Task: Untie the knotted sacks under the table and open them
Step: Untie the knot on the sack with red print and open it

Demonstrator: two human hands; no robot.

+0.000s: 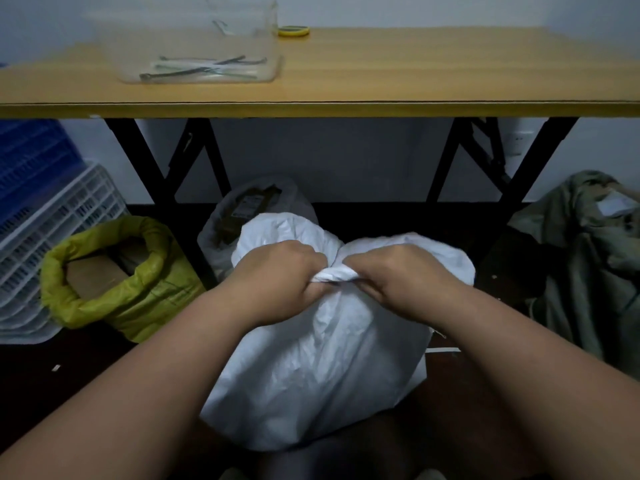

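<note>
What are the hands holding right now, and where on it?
Both the left hand and right hand grip the crinkled white woven sack at its bunched, knotted neck on top.

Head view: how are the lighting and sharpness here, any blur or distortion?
Head view: the table top is brightly lit, the space beneath dim; the clear container looks smeared and soft; the wide-angle lens bows the table edge; the hands, left and right, and the white sack read clearly.

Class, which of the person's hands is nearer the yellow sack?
Left. The left hand grips the white sack's knot on the side toward the yellow sack; the right hand grips its far side.
</note>
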